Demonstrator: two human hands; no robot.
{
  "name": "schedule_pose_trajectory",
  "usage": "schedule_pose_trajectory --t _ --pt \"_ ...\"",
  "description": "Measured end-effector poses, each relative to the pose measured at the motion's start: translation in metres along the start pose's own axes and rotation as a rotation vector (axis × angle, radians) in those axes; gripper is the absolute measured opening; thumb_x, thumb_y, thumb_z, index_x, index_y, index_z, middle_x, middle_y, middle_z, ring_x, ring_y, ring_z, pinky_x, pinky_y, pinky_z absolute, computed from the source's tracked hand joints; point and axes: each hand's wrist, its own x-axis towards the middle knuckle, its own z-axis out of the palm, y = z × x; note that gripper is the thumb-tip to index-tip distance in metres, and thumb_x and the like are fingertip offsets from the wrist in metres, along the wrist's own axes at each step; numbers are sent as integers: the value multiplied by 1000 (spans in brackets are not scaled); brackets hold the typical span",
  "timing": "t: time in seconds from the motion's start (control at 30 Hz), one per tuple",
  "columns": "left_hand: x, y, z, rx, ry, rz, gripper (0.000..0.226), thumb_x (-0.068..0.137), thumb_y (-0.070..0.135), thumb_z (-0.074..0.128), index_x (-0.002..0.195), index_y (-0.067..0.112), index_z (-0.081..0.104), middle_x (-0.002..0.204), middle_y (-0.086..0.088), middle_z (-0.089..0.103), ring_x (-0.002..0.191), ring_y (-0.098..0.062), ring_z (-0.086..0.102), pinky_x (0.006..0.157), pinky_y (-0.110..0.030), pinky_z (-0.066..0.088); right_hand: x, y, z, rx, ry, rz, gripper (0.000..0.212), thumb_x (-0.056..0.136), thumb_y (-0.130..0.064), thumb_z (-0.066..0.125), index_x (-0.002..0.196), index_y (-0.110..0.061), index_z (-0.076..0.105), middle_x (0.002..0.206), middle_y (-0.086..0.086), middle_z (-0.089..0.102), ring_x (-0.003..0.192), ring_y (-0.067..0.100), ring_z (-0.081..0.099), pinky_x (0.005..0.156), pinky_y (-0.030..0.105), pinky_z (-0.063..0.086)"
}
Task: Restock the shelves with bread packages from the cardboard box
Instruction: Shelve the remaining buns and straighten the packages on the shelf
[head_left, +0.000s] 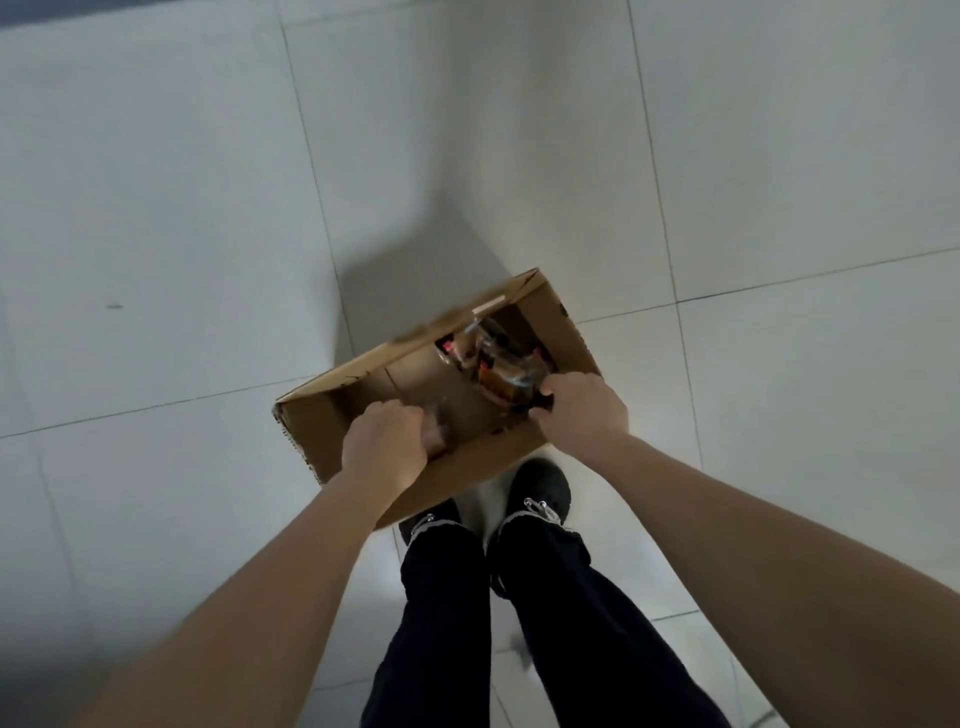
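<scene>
An open cardboard box (337, 431) sits on the tiled floor just in front of my shoes. In its right half lie clear-wrapped bread packages (498, 374) with brown loaves and red labels; the left half shows bare cardboard. My left hand (384, 447) reaches over the box's near wall with its fingers curled down inside around the wall's edge. My right hand (584, 410) is at the near right corner, thumb and fingers pinching the near end of the closest bread package. The picture is slightly blurred.
Pale floor tiles (208, 234) with thin grout lines surround the box. My dark trouser legs (519, 623) and black shoes (540, 493) stand right behind the box's near wall. No shelf is in view.
</scene>
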Motion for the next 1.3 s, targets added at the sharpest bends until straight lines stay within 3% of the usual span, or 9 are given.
schedule_pose_trajectory --t 0.23,0.37,0.4,0.5,0.57,0.7,0.83,1.03,1.3 --pt "109 3 78 -313 -124 -138 17 94 25 55 102 15 66 92 -1 64 87 -20 62 72 -32 50 98 18 76 107 -30 77 51 88 -32 62 135 -23 47 125 8 52 112 29 55 88 39 52" --pt "162 6 109 -521 -166 -246 8 93 18 52 97 16 59 94 -4 59 88 -22 57 69 -31 44 135 31 104 112 -76 70 59 85 -34 67 137 -23 43 120 4 59 104 23 60 77 32 53" --pt "173 7 114 -631 -177 -301 5 93 19 54 96 17 55 96 -5 58 90 -23 57 72 -32 47 142 32 110 133 -75 71 61 83 -34 70 137 -22 43 118 3 60 103 21 61 76 31 52" --pt "201 10 130 -1173 -159 -510 45 77 28 72 115 14 50 106 1 60 100 -23 59 89 -40 53 156 32 124 328 0 138 60 81 -31 74 133 -19 48 120 1 61 106 21 61 80 28 51" --pt "222 7 147 -1374 -95 -607 62 64 27 74 122 16 55 113 -6 66 102 -27 63 90 -46 54 160 33 130 422 38 171 49 83 -29 73 127 -18 55 117 2 64 103 20 63 79 27 51" --pt "228 19 137 -1670 -73 -720 54 77 19 78 125 6 57 116 -12 66 103 -28 65 83 -39 56 161 33 125 538 0 215 50 81 -27 75 127 -18 56 122 0 61 106 18 61 75 23 48" --pt "219 19 132 -1671 -97 -717 50 79 18 78 123 4 59 113 -14 67 97 -28 66 70 -33 54 149 32 118 771 28 327 61 75 -25 80 128 -17 51 121 -2 57 109 16 56 92 30 51" --pt "161 -8 118 -1548 -25 -919 36 82 12 73 112 2 54 90 -13 66 80 -26 66 83 -45 57 110 4 103 893 93 262 17 89 -17 64 106 -20 68 103 -4 65 87 10 63 69 23 55" --pt "44 -22 65 -1551 -479 -922 29 89 32 64 113 15 57 106 -10 66 91 -21 62 61 -33 49 45 -30 51 771 152 213 6 95 -30 53 95 -27 59 89 -6 64 80 15 62 67 34 53"
